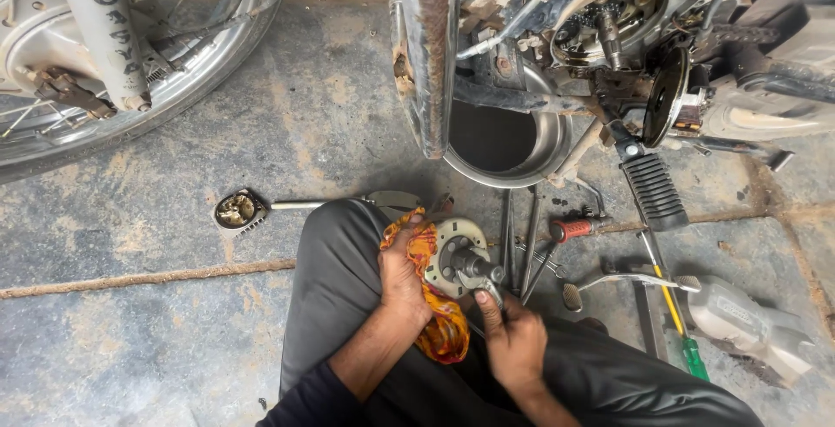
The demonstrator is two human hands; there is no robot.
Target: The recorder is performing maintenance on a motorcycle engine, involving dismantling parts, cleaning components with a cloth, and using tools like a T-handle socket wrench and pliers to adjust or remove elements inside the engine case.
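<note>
My left hand (403, 277) grips a round metal engine part (456, 255), a disc with a hub in its middle, through an orange and yellow rag (441, 318) that hangs down over my dark trouser leg. My right hand (513, 336) is closed on a small metal tool (484, 285) whose jaw sits at the hub of the disc. Both hands are over my lap, just below the open side of a motorcycle engine (609, 18).
A steel bowl (544, 144) stands under the engine beside the rusty exhaust pipe (426, 53). Wrenches (519, 240), a red-handled tool (570, 229), a green-handled screwdriver (687, 349), a kick lever (631, 281) and a grey cover (748, 323) lie on the concrete at right. A wheel (130, 62) is at upper left.
</note>
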